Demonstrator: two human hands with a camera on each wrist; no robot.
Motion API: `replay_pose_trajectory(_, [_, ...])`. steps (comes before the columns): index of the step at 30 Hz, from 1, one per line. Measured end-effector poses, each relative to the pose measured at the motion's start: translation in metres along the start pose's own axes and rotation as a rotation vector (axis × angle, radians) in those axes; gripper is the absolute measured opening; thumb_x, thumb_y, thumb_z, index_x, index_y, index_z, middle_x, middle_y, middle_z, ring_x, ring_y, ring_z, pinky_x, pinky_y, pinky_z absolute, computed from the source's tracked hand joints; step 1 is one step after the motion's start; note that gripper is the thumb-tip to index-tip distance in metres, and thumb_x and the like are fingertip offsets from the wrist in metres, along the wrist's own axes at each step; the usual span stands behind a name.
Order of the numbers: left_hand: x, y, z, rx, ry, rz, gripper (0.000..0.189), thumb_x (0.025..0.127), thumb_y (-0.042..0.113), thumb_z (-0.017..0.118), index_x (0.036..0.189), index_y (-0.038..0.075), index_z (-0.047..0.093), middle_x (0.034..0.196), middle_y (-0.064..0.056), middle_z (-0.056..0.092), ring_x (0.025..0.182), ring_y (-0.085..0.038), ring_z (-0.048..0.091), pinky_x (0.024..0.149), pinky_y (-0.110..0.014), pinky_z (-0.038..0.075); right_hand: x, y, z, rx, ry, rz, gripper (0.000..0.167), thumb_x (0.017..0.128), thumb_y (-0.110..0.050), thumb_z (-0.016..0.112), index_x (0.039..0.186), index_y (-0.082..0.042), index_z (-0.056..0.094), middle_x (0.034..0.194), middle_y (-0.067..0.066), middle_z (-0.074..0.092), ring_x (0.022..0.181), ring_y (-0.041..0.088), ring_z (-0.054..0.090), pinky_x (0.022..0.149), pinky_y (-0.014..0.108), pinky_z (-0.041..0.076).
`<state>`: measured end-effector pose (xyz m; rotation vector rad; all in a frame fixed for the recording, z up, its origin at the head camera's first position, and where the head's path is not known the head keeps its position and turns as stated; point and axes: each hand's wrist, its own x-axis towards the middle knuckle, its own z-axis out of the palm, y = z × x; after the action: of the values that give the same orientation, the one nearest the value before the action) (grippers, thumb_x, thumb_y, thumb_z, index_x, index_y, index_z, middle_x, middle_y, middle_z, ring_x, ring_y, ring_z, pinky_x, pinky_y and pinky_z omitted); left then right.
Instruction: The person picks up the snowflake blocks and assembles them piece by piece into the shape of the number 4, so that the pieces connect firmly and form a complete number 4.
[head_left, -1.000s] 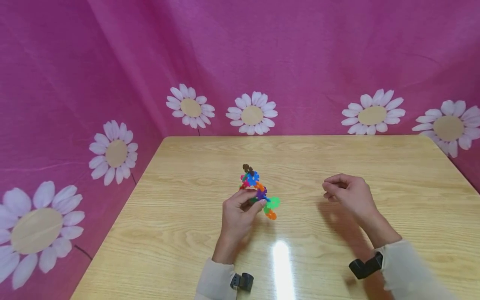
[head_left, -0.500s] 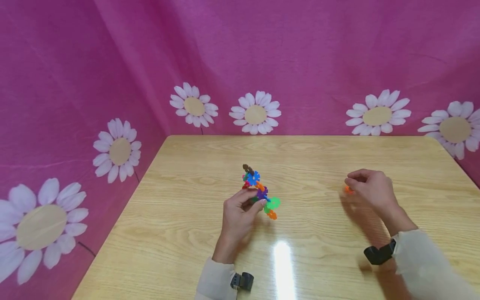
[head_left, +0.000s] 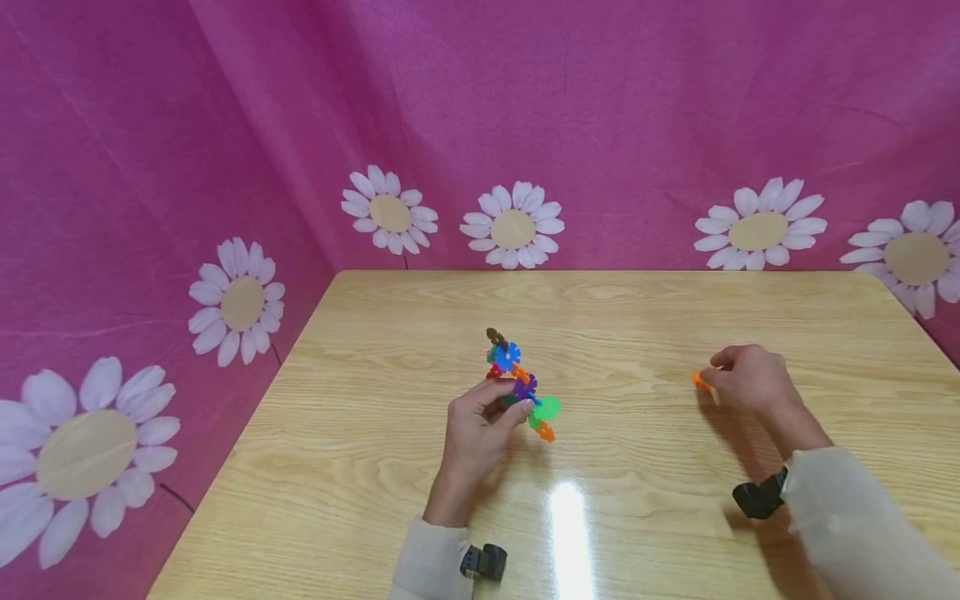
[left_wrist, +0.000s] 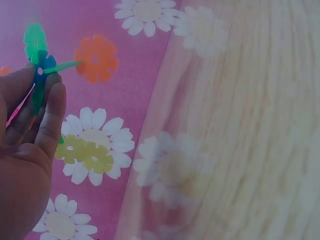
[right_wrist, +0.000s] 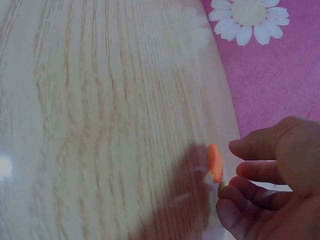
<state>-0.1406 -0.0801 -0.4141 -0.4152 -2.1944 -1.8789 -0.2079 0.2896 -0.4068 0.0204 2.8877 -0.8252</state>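
Observation:
In the head view, my left hand pinches a linked cluster of notched plastic snowflake discs between thumb and fingers, above the table. Brown, blue, red, purple, green and orange discs show; fingers hide part of the cluster. The left wrist view shows an orange disc sticking out from it and yellowish discs below the fingers. Farther right, a loose orange disc is by the fingertips of my right hand. In the right wrist view, that hand's thumb and fingers are apart, beside the orange disc; contact cannot be told.
The wooden table reaches back to a pink cloth printed with white daisies, which also hangs along the left side. Black bands with small devices sit at both wrists. A bright light reflection shows on the near tabletop.
My right hand has moved right and lowered a little, and the orange disc has come into sight at its fingertips. The left hand keeps its grip on the cluster, nearly still.

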Motion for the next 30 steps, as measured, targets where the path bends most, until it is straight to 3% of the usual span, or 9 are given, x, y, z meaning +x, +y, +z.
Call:
replay_pose_trajectory(7, [0.0, 0.0, 0.0, -0.016, -0.009, -0.001, 0.018, 0.087, 0.005, 0.077, 0.105, 0.0, 0.076, 0.1, -0.006, 0.071, 0.083, -0.021, 0.066, 0.077, -0.03, 0.058, 0.003, 0.002, 0.0, -0.031, -0.065, 0.005, 0.053, 0.09, -0.031, 0.072, 0.115, 0.014, 0.061, 0.082, 0.013, 0.065, 0.08, 0.031, 0.057, 0.063, 0.036, 0.047])
replay_pose_trajectory(10, [0.0, 0.0, 0.0, -0.015, -0.01, 0.005, 0.018, 0.087, 0.004, 0.077, 0.104, 0.0, 0.076, 0.099, -0.005, 0.071, 0.082, -0.02, 0.066, 0.076, -0.031, 0.058, 0.005, 0.002, 0.001, -0.041, -0.084, -0.002, 0.052, 0.09, -0.03, 0.073, 0.114, 0.014, 0.062, 0.076, 0.007, 0.063, 0.077, 0.029, 0.056, 0.064, 0.036, 0.046])
replay_pose_trajectory(17, [0.0, 0.002, 0.0, -0.007, -0.015, 0.0, 0.018, 0.087, 0.005, 0.077, 0.105, 0.002, 0.076, 0.1, -0.003, 0.071, 0.083, -0.019, 0.065, 0.077, -0.031, 0.058, 0.01, 0.005, 0.004, -0.084, -0.048, -0.028, 0.041, 0.088, -0.024, 0.075, 0.106, 0.012, 0.066, 0.092, 0.02, 0.067, 0.086, 0.039, 0.055, 0.076, 0.051, 0.049])
replay_pose_trajectory(25, [0.0, 0.001, 0.0, -0.042, -0.035, 0.012, 0.017, 0.089, 0.007, 0.076, 0.106, 0.004, 0.076, 0.101, -0.004, 0.071, 0.081, -0.021, 0.064, 0.074, -0.027, 0.057, 0.008, 0.005, 0.006, -0.026, -0.04, 0.037, 0.04, 0.086, -0.022, 0.078, 0.101, 0.011, 0.061, 0.088, 0.018, 0.061, 0.084, 0.037, 0.052, 0.072, 0.045, 0.047])
replay_pose_trajectory(30, [-0.001, 0.001, 0.0, -0.052, -0.034, 0.001, 0.018, 0.088, 0.006, 0.076, 0.107, 0.005, 0.076, 0.102, -0.004, 0.071, 0.084, -0.023, 0.065, 0.076, -0.029, 0.057, 0.004, 0.004, 0.01, 0.013, 0.014, 0.044, 0.042, 0.085, -0.021, 0.079, 0.104, 0.009, 0.057, 0.091, 0.021, 0.06, 0.084, 0.037, 0.051, 0.07, 0.041, 0.047])
